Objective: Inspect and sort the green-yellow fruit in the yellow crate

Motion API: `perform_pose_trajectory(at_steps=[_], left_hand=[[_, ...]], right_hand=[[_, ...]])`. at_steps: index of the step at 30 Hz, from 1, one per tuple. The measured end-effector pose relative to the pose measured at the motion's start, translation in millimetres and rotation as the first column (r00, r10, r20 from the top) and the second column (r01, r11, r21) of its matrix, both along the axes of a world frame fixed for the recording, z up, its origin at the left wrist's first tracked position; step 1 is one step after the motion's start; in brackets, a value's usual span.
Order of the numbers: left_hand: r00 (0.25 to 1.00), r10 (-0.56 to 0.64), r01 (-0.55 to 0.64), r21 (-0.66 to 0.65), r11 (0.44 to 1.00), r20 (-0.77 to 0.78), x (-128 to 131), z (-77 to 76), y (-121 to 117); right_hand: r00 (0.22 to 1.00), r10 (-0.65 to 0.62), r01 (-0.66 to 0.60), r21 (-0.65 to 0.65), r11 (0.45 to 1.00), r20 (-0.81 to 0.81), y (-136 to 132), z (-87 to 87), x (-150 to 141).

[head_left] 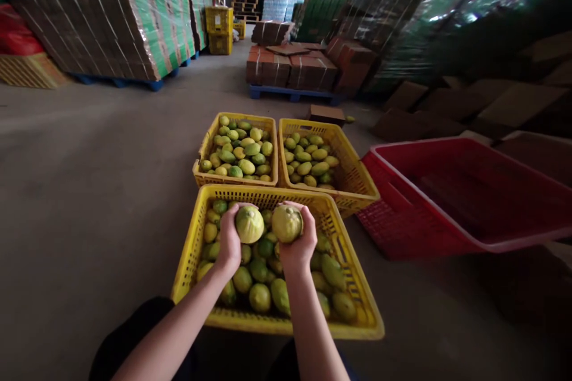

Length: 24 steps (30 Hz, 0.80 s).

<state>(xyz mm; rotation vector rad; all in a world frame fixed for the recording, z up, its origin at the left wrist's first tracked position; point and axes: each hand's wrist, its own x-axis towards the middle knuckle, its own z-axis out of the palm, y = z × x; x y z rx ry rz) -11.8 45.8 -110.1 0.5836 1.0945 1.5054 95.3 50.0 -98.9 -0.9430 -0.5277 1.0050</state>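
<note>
A yellow-green lemon [249, 224] sits in my left hand [230, 240], its ridged end turned up toward me. My right hand [300, 243] is wrapped around a second lemon [286, 223] of similar size, paler and lumpier. Both hands are side by side above the near yellow crate [187, 250], with a small gap between the two fruits. Many green and yellow lemons [260, 297] lie inside that crate. Behind it stand a left yellow crate [273, 149] full of lemons [246, 166] and a right yellow crate [353, 161] with lemons mostly in its left part.
A red crate [379, 202] stands at the right, beside flattened cardboard [473, 101]. Ahead, bundled cartons [268, 66] rest on a blue pallet [290, 94]. Tall wrapped stacks [165, 18] rise at the left. Stacked yellow crates [218, 21] stand farther back. A small box [326, 114] lies on the floor.
</note>
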Motion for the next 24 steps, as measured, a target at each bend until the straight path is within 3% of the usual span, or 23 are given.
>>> perform_pose_trajectory(at_steps=[4, 7, 24], left_hand=[[0.993, 0.032, -0.017, 0.128, 0.992, -0.117, -6, 10.3, -5], [0.979, 0.007, 0.034, 0.198, 0.98, -0.204, -9, 15.6, -7], [0.975, 0.056, -0.005, 0.231, 0.973, -0.215, -10, 20.3, -6]], right_hand=[[0.961, 0.117, -0.15, 0.119, 0.981, 0.25, -12, 3.1, -7], [0.943, 0.107, -0.16, 0.15, 0.976, 0.316, -17, 3.6, -7], [0.969, 0.039, -0.078, 0.153, 0.985, 0.245, -16, 0.2, -17]])
